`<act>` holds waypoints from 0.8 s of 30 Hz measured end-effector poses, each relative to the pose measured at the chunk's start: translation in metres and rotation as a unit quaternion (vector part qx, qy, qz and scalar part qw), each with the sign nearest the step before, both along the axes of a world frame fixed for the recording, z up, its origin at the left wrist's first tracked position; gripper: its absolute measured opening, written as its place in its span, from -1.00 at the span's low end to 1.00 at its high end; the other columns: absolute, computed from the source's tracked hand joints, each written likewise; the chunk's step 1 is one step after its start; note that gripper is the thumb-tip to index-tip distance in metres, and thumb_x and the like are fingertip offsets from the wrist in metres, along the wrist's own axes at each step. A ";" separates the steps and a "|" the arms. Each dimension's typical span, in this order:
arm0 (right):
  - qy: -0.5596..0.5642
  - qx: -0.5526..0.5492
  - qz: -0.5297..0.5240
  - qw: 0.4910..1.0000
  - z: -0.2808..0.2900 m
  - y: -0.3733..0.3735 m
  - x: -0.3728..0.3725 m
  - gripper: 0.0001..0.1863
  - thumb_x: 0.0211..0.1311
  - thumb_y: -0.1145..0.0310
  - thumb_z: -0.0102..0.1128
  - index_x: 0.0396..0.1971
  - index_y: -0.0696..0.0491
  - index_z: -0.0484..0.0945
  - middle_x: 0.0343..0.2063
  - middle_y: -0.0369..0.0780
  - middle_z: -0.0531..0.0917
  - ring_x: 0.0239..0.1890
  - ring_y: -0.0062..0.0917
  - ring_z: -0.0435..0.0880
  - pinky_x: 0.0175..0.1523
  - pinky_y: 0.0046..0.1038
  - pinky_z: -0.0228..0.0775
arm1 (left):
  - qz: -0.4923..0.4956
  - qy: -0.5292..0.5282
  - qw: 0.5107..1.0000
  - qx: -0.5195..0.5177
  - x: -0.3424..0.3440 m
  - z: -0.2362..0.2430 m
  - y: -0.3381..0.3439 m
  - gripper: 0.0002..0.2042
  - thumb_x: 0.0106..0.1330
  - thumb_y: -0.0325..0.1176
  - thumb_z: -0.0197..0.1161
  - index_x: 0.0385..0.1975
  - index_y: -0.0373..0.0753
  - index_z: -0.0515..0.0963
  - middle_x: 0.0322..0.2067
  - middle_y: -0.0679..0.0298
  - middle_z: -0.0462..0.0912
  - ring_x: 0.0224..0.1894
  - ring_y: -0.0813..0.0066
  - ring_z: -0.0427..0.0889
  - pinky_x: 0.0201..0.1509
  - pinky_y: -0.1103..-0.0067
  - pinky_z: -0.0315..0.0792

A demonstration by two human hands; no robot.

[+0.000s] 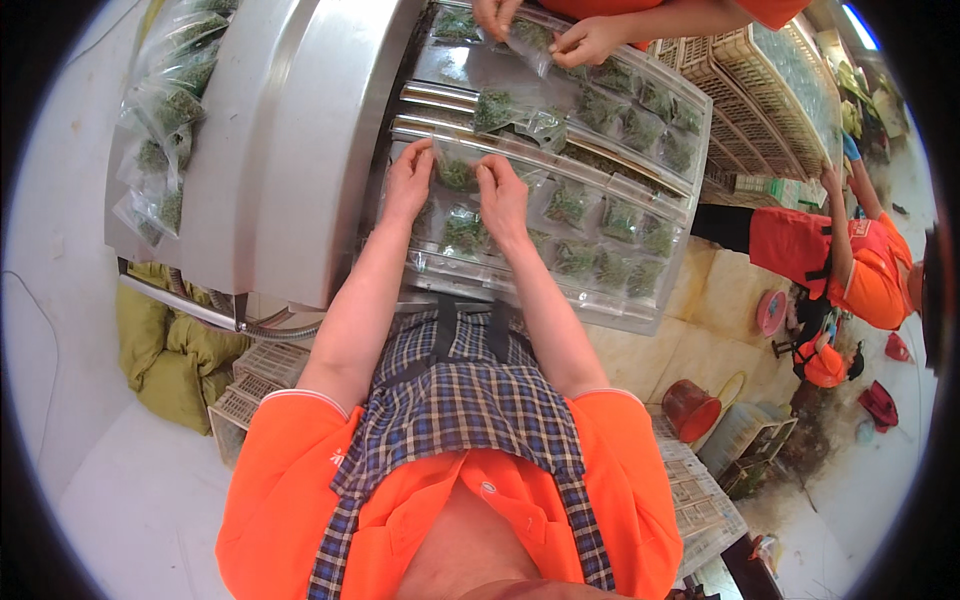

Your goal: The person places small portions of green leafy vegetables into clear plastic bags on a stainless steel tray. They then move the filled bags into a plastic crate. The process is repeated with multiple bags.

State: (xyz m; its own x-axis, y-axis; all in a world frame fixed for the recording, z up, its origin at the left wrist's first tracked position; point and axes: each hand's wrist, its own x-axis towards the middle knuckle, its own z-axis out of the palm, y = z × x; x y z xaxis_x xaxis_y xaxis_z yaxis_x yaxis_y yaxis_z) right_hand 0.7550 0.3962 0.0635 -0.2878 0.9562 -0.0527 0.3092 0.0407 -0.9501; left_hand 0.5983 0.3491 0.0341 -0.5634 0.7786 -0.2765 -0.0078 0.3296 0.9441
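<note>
My left hand (408, 182) and my right hand (501, 197) hold the two sides of a clear plastic pouch of green herbs (457, 172) over the flat bed of a steel sealing machine (560, 215). Rows of similar filled pouches (600, 225) lie on the bed to the right and below my hands. Across the machine, another person's hands (580, 40) handle a clear pouch (528, 40).
The machine's raised grey lid (285, 140) stands to the left, with filled pouches (165, 120) stacked beyond it. Plastic crates (250, 385) and yellow-green sacks (170, 355) sit lower left. At right are stacked crates (770, 80), a red bucket (690, 408) and people in orange (850, 265).
</note>
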 end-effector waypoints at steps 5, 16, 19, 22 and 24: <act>0.070 -0.032 -0.019 0.997 0.002 -0.004 -0.001 -0.87 0.32 0.39 0.09 -0.26 0.13 0.54 -0.57 -0.28 0.57 -0.50 -0.67 0.47 -0.33 -0.55 0.37 | 0.009 0.108 0.988 0.107 0.007 0.019 -0.017 -0.82 0.36 -0.36 0.18 -0.15 -0.28 0.58 -0.36 0.33 0.65 -0.33 0.61 0.57 -0.20 0.60 0.46; -0.391 -0.044 0.104 0.913 -0.008 0.029 -0.042 -0.72 0.13 0.29 0.06 -0.40 0.17 0.67 -0.34 0.09 0.68 -0.21 -0.09 0.69 -0.09 -0.15 0.53 | -0.058 0.335 0.922 -0.186 -0.002 0.013 -0.030 -0.70 0.31 -0.38 0.02 0.01 -0.06 0.53 -0.25 -0.01 0.65 -0.10 -0.02 0.62 -0.05 0.15 0.48; -0.391 -0.047 0.085 0.915 -0.021 0.037 -0.056 -0.72 0.13 0.32 0.06 -0.46 0.20 0.68 -0.45 0.06 0.69 -0.29 -0.13 0.72 -0.13 -0.17 0.55 | -0.062 0.311 0.911 -0.264 -0.010 0.013 -0.014 -0.64 0.31 -0.38 -0.01 0.10 -0.12 0.46 -0.17 -0.07 0.62 -0.04 -0.11 0.58 0.02 0.14 0.46; -0.328 -0.101 0.055 0.938 -0.036 0.037 -0.064 -0.71 0.14 0.32 0.06 -0.55 0.19 0.68 -0.60 -0.04 0.68 -0.44 -0.23 0.73 -0.23 -0.23 0.57 | -0.016 0.322 0.916 -0.240 -0.002 0.022 -0.007 -0.67 0.29 -0.42 0.02 0.05 -0.20 0.48 -0.14 -0.10 0.58 -0.02 -0.16 0.55 0.04 0.16 0.45; -0.230 -0.173 0.059 0.956 -0.032 0.030 -0.068 -0.71 0.15 0.33 0.06 -0.60 0.18 0.67 -0.69 -0.11 0.66 -0.55 -0.32 0.72 -0.33 -0.31 0.57 | 0.017 0.375 0.910 -0.174 0.003 0.026 -0.019 -0.69 0.28 -0.43 0.05 0.03 -0.20 0.49 -0.15 -0.10 0.57 -0.03 -0.14 0.55 0.03 0.19 0.46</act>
